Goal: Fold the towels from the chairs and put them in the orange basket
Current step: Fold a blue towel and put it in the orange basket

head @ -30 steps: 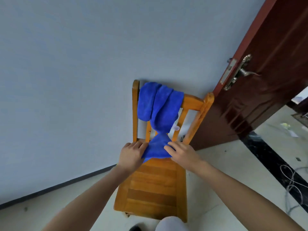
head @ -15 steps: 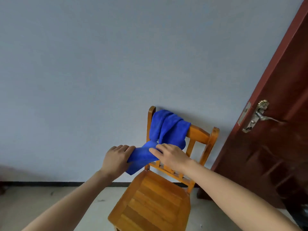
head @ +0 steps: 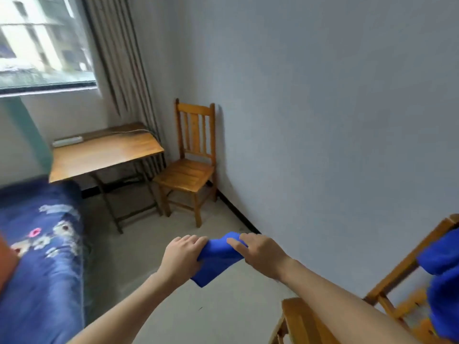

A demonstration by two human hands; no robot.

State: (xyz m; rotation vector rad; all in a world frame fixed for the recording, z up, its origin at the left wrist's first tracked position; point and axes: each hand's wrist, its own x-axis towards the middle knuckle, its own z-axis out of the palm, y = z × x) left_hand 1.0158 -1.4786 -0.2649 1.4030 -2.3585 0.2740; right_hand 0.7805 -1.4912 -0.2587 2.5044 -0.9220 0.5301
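A blue towel (head: 218,258) is held in the air between both hands, above the pale floor (head: 198,311) and clear of any furniture. Its left end is gripped by the left hand (head: 182,256), whose fingers are curled over the cloth and closed on it. Its right end is pinched by the right hand (head: 260,253), with the fingers laid over the top edge and the thumb hidden beneath. The two hands are set close together, with only a bunched span of towel between them, and one corner of the towel hangs down below the left wrist. At the lower right, part of a near wooden chair (head: 402,269) is seen, cut off by the frame edge, and more blue cloth (head: 444,281) is draped over its back; this cloth is blurred and lies well apart from the held towel. A second wooden chair (head: 191,170) stands upright against the grey wall (head: 323,120), further off, with its seat bare. Just beside it a wooden table (head: 106,152) is placed under the window (head: 44,40), and a white power strip (head: 67,141) lies near the table's far edge. A striped curtain (head: 119,58) hangs between the window and the corner. At the left, a bed with a blue flowered cover (head: 42,244) is seen. An orange shape (head: 5,256) is cut off at the left edge; what it is cannot be told.
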